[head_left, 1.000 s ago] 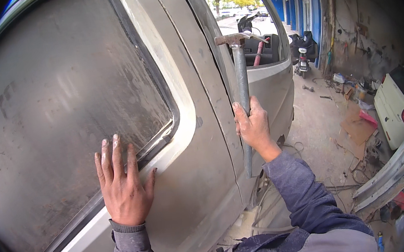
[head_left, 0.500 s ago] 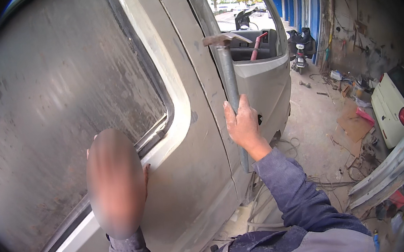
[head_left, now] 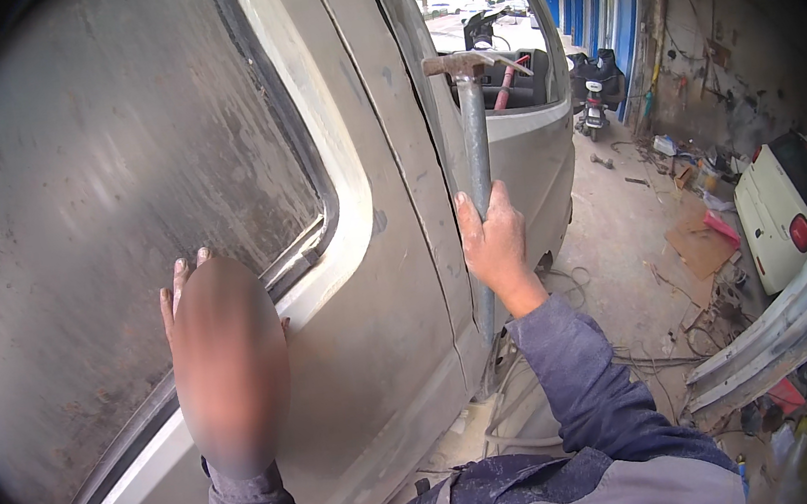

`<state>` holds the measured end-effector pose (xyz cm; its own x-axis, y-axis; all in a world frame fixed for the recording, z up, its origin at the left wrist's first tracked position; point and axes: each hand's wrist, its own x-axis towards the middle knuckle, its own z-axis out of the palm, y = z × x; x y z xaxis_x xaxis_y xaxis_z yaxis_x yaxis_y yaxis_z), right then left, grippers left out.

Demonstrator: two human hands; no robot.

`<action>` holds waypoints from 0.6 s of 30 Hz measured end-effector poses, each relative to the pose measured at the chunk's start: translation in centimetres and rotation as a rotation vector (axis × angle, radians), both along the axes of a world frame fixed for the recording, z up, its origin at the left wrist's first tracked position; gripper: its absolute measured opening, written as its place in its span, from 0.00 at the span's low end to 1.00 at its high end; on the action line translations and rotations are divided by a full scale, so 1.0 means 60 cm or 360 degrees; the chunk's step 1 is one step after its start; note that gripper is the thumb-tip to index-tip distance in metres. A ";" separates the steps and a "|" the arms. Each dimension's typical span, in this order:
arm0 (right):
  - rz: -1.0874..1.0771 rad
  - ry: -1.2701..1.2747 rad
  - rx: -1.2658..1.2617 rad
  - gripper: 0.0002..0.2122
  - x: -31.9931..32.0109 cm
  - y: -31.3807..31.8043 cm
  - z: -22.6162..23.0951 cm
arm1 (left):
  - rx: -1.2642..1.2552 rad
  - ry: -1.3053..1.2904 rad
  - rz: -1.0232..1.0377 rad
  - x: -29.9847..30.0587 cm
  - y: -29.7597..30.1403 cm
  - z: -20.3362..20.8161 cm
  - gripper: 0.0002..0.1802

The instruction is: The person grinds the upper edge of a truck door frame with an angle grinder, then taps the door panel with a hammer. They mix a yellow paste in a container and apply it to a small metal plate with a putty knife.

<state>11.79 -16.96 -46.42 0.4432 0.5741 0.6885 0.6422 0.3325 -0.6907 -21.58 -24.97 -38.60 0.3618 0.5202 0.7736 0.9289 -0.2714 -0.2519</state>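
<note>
My right hand is wrapped round the grey shaft of a hammer, held upright with its rusty head at the top, beside the vehicle's front door. My left hand lies at the lower edge of a dusty side window of the beige vehicle body. Its fingertips are stretched out against the glass, while a blur covers most of the back of the hand. White filler-like material runs along the window's dark rubber seal.
A red-handled tool shows at the front door's window opening. Hoses cross the floor below the door. A scooter stands by the blue doorway. On the right are a cream tailgate, metal panels and scattered scrap.
My right hand and the hammer have shifted slightly right, the hammer's head a little higher. More of my left fingertips show on the glass. The view has shifted slightly.
</note>
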 end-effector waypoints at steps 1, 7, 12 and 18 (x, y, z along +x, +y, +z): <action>0.0022 -0.0113 -0.0003 0.18 -0.002 -0.002 -0.004 | -0.0002 -0.0024 -0.0023 0.000 0.001 -0.001 0.32; 0.0016 -0.0001 -0.0042 0.18 0.000 -0.018 -0.011 | -0.0042 -0.0014 0.0000 -0.008 0.010 -0.007 0.37; 0.0103 -0.0153 -0.0089 0.16 0.002 -0.021 -0.006 | -0.0048 -0.0024 0.0002 -0.012 0.012 -0.013 0.39; 0.0012 -0.0087 -0.0049 0.16 0.008 -0.021 -0.010 | -0.0038 -0.0008 0.0010 -0.012 0.014 -0.013 0.39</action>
